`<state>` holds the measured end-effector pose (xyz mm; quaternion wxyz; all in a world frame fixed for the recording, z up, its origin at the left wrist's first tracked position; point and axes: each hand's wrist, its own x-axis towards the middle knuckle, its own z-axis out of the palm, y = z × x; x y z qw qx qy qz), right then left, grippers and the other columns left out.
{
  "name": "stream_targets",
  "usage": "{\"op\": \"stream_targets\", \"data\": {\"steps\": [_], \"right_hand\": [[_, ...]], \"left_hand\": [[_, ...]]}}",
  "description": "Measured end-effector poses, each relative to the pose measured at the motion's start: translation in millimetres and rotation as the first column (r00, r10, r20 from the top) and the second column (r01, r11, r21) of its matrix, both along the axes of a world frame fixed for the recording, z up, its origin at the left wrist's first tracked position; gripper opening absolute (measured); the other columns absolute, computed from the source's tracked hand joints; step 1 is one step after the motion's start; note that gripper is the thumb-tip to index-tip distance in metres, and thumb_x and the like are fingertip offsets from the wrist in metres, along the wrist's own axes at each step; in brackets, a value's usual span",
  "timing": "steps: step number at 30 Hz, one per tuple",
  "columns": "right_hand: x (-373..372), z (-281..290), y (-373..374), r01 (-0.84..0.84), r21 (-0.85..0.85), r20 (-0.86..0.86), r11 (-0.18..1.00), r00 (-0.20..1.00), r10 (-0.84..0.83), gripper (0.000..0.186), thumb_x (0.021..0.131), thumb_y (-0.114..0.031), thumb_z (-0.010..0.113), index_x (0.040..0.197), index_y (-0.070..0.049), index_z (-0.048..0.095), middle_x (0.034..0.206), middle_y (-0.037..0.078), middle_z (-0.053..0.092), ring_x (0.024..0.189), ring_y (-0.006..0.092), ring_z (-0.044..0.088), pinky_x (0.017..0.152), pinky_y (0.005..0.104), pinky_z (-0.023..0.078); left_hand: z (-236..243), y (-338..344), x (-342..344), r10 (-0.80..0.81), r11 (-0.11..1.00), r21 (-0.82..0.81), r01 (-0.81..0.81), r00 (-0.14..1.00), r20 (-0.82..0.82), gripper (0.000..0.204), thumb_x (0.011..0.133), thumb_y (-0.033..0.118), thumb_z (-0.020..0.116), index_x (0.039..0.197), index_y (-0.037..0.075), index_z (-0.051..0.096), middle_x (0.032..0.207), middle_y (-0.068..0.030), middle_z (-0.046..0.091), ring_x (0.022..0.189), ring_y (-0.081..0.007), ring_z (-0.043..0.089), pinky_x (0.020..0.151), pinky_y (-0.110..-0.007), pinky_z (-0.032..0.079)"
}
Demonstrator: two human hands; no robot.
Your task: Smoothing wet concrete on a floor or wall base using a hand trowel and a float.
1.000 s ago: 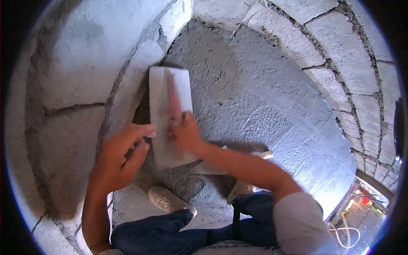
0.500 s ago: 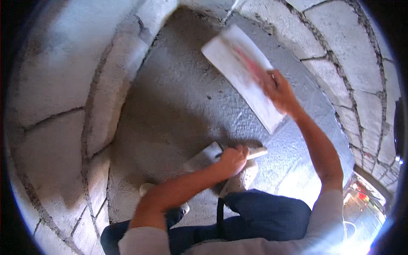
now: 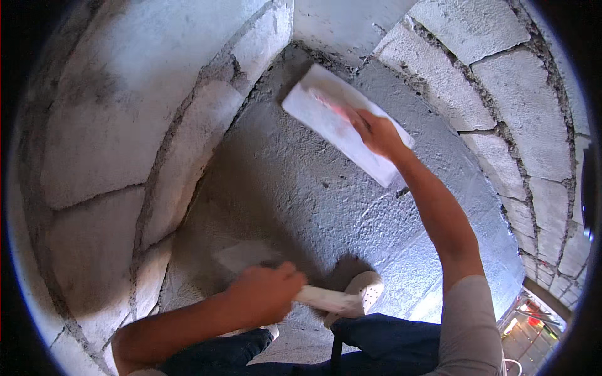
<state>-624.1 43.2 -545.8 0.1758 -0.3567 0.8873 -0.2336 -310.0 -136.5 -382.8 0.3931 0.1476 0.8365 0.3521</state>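
Note:
My right hand (image 3: 379,135) is closed round the reddish handle of a white rectangular plastering float (image 3: 326,135), which lies at or just over the wet grey mortar (image 3: 301,188) toward the far corner. Whether the float's whole face touches the mortar I cannot tell. Nearer to me, my left hand (image 3: 266,293) grips a trowel; its pale handle (image 3: 329,299) sticks out to the right of the fist. The trowel's grey blade (image 3: 248,255), blurred, points away to the left above the mortar.
Pale block walls rise on the left (image 3: 94,150) and right (image 3: 514,88), meeting a smooth wall (image 3: 345,25) at the far end. My light perforated shoe (image 3: 367,288) stands on the mortared surface. A small dark lump (image 3: 402,192) lies near the float. Bright clutter (image 3: 533,319) shows at lower right.
The float has shifted slightly left with my right hand. My left hand has swung left and closer to me with the trowel. The whole view has tilted, showing more of the far wall.

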Motion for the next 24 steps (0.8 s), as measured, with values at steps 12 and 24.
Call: {"op": "stream_targets", "data": {"steps": [12,24], "right_hand": [[16.7,-2.0,23.9,-0.058,0.164,0.108,0.985,0.993,0.041,0.043,0.095,-0.042,0.042,0.129,-0.015,0.049,0.111,0.024,0.06,0.1,0.0434,0.057,0.085,0.0462,0.046],[-23.3,8.8,-24.9,0.047,0.124,-0.017,0.991,0.999,-0.046,0.041,0.093,-0.044,0.045,0.115,-0.013,0.059,0.094,0.022,0.065,0.09,0.0414,0.061,0.079,0.0476,0.048]], "left_hand": [[-44.4,-5.7,63.4,-0.318,0.912,-0.359,0.199,0.895,-0.313,0.031,0.076,0.02,0.064,0.104,0.008,0.06,0.107,-0.0171,0.053,0.091,-0.0305,0.058,0.07,-0.043,0.049],[-94.5,-44.0,119.4,0.35,0.906,-0.237,-0.352,0.935,-0.052,0.039,0.082,0.026,0.064,0.107,-0.003,0.057,0.102,-0.0182,0.057,0.093,-0.0298,0.058,0.081,-0.042,0.047]]}}
